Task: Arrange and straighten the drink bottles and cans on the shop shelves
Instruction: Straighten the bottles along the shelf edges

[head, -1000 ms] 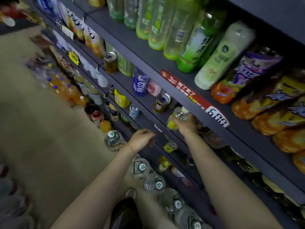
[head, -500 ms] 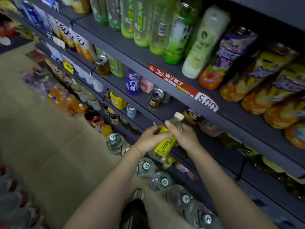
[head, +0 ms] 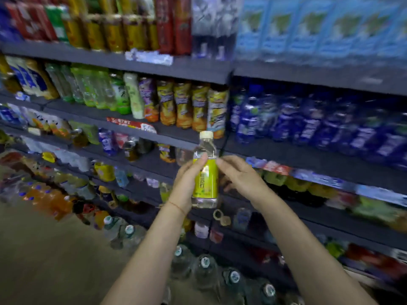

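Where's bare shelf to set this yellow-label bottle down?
Bare board on the can shelf, in front of the dark can and orange-label bottle; also the front strip before the blue bottles. The blue row and top shelf are packed.

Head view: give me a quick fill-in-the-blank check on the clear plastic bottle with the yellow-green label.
1. The clear plastic bottle with the yellow-green label has a ____ cap.
2. The left hand ____ the bottle.
3. The bottle is held ____, cap up.
4. The right hand touches it with its ____.

Missing: cream; grips; upright; fingertips
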Available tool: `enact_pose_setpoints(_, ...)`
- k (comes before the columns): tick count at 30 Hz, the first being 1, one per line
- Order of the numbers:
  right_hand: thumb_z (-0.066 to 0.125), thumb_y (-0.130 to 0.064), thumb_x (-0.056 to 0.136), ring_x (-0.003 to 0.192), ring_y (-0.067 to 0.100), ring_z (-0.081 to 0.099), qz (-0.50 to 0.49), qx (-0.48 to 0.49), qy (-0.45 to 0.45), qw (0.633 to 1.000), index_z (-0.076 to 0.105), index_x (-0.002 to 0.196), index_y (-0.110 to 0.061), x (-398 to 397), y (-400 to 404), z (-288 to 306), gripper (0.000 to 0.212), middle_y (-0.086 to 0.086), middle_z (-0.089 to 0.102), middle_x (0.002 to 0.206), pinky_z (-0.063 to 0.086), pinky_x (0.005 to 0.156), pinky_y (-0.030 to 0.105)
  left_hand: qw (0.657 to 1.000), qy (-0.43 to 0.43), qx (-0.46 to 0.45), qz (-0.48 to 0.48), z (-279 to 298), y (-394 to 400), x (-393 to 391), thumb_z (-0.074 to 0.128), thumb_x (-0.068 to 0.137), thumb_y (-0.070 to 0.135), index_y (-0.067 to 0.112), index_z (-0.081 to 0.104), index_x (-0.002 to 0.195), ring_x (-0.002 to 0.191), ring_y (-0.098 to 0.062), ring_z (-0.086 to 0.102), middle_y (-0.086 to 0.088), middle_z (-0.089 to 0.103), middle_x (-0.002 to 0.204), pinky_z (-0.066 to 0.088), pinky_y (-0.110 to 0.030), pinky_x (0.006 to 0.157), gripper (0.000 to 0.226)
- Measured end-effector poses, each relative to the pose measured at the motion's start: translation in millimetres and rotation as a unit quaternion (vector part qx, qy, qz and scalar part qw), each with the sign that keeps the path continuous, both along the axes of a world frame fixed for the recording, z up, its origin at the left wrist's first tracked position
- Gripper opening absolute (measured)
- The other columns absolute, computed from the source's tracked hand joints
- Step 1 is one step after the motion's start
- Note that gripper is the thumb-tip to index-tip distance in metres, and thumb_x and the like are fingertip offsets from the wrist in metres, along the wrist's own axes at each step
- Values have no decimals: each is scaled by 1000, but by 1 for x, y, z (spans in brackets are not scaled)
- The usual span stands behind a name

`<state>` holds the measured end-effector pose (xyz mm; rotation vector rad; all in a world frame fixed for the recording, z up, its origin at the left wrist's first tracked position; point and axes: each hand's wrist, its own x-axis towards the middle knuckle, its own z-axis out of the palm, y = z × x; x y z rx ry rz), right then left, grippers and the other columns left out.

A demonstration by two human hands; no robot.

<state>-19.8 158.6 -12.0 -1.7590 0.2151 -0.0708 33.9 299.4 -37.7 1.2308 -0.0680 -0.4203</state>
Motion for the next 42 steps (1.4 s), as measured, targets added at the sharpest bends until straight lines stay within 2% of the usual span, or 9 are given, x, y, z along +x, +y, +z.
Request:
enact_pose_setpoints(4,77,-31,84,83,9,63,-31,-48,-89,994,55,107,-26,-85,-70,50,32,-7,65,96,52,64,23,995,-63,-55,-47,70,-83,-72,76,75,38,7,66,111,82,-27,69,-13,72,97,59,-39,68,49)
enact_pose_setpoints(8,83,-25,77,95,19,69,-74,-68,-157,982,48,123,-23,-145,-131,97,57,6,67,105,59,81,39,975,-162,-103,-110,123,-157,-123,67,84,29,3,61,125,98,-29,68,-13,71,111,58,-41,82,49)
enact_pose_setpoints(13,83,-23,78,89,3,63,-154,-110,-234,954,46,125,-24,-192,-201,138,60,-3,65,106,56,76,23,942,-265,-135,-157,164,-242,-163,63,90,24,12,60,126,108,-30,66,-9,70,117,56,-44,90,38)
enact_pose_setpoints(19,80,-30,70,83,14,69,-247,-182,-282,909,55,116,-27,-214,-287,162,53,-5,70,94,58,74,45,908,-328,-169,-198,200,-343,-193,65,83,22,20,64,114,97,-14,69,4,73,103,55,-26,79,31)
enact_pose_setpoints(27,81,-29,76,73,3,65,-341,-191,-306,868,60,106,-22,-252,-410,189,37,-9,70,84,53,66,24,912,-341,-99,-206,228,-475,-214,34,91,65,28,68,120,123,-13,58,5,66,128,39,-47,111,57)
enact_pose_setpoints(32,78,-34,80,69,-11,56,-370,-186,-313,854,54,108,-23,-285,-487,200,38,-17,62,87,42,61,8,903,-399,-48,-151,226,-551,-237,29,104,50,34,52,138,134,-2,44,11,51,143,32,-39,117,44)
enact_pose_setpoints(35,79,-45,78,72,-5,58,-373,-192,-312,852,53,108,-21,-300,-530,210,46,-16,62,87,47,66,16,913,-399,-22,-79,226,-591,-249,41,105,29,26,41,146,139,-8,38,7,41,150,29,-28,113,41)
enact_pose_setpoints(39,79,-47,77,65,-7,54,-332,-214,-281,875,48,109,-17,-317,-583,223,54,-12,57,84,41,54,13,913,-399,82,-29,223,-633,-262,54,99,20,22,23,153,136,-13,36,2,33,155,32,-33,112,62)
enact_pose_setpoints(42,83,-50,71,87,12,59,-309,-236,-268,881,43,121,-15,-315,-614,229,73,-5,60,101,45,68,28,890,-429,154,27,216,-650,-271,65,93,22,16,13,156,142,-23,33,-4,29,158,33,-44,115,82)
